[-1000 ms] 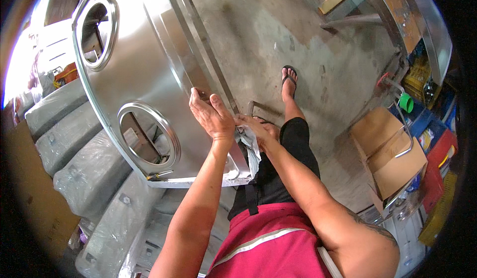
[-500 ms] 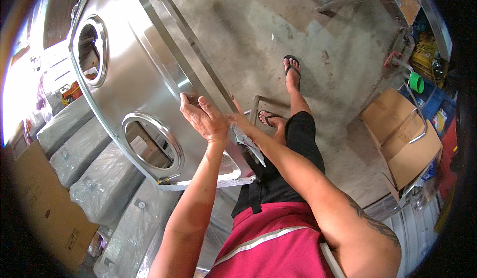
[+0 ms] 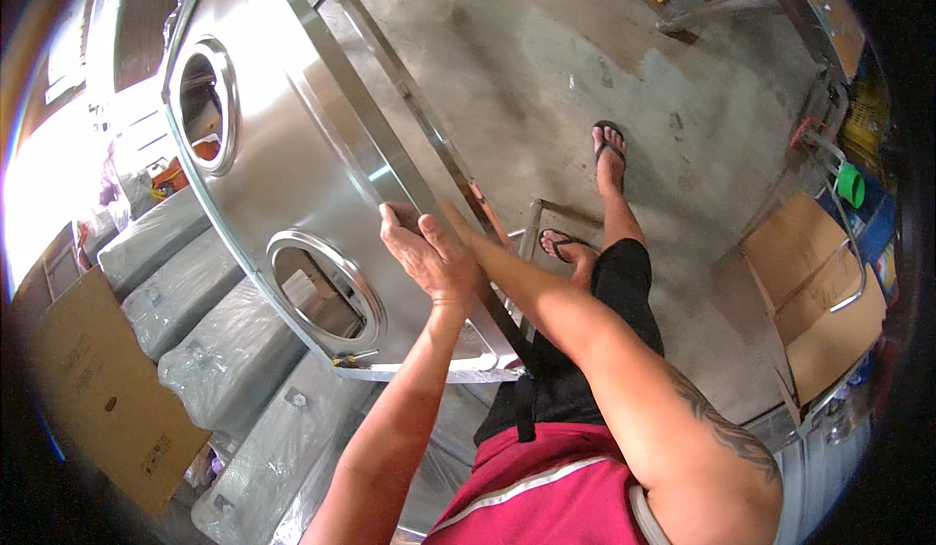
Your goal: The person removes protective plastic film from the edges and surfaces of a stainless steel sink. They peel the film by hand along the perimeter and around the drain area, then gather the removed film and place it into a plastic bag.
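Observation:
A stainless steel worktop [image 3: 258, 126] with two round, rimmed openings lies to my left. My left hand [image 3: 429, 257] rests at its raised long edge [image 3: 366, 140], fingers stretched out and thumb apart. Beyond it, my right hand [image 3: 456, 223] reaches over the same edge. It is smeared by motion and partly covered by the left hand, so its fingers do not show. The nearer round opening [image 3: 363, 287] sits left of my left wrist. A small tool with a yellow and black handle [image 3: 346, 361] lies on the near edge of the worktop.
Several plastic-wrapped, box-shaped units [image 3: 229, 326] stand below left, beside a flat cardboard sheet [image 3: 117, 389]. An open cardboard box [image 3: 814, 301] is at right, near a metal frame with a green cup-like piece [image 3: 850, 185]. A tubular leg frame [image 3: 531, 238] stands by my feet.
My right hand has moved farther up along the edge; the crumpled silvery sheet it had by it no longer shows. The left hand stays at the edge. The whole view has shifted slightly.

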`<state>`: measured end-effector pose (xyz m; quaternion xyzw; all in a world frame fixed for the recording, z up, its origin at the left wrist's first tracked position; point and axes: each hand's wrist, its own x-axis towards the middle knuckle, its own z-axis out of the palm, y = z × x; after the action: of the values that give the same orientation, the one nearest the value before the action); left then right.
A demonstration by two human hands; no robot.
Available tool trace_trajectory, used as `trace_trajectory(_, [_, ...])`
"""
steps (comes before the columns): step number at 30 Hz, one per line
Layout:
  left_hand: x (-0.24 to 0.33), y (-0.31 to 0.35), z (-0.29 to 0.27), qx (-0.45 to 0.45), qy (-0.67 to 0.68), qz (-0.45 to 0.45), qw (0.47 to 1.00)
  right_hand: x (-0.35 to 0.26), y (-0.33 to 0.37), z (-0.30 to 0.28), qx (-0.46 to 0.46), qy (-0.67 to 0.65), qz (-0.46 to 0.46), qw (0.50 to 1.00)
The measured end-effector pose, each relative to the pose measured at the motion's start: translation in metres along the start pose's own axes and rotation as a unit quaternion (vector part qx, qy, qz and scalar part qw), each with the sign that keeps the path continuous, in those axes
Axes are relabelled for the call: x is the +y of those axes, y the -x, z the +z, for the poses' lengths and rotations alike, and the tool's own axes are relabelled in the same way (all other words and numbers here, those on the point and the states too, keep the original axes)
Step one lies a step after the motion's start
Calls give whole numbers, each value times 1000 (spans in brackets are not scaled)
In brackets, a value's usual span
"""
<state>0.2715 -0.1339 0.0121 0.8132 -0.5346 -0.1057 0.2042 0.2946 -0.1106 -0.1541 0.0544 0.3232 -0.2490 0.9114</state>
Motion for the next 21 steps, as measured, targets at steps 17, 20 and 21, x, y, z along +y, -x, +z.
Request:
trace_trajectory(17, [-1, -1, -2, -9, 9, -10, 1000, -135, 84, 36, -26, 27, -175, 984])
trace_trajectory(20, [0, -1, -3, -9, -6, -6, 1000, -134, 60, 49, -25, 149, -185, 971])
trace_trajectory(21, [0, -1, -3, -7, -7, -3, 1000, -135, 55, 51, 15, 201, -156, 967])
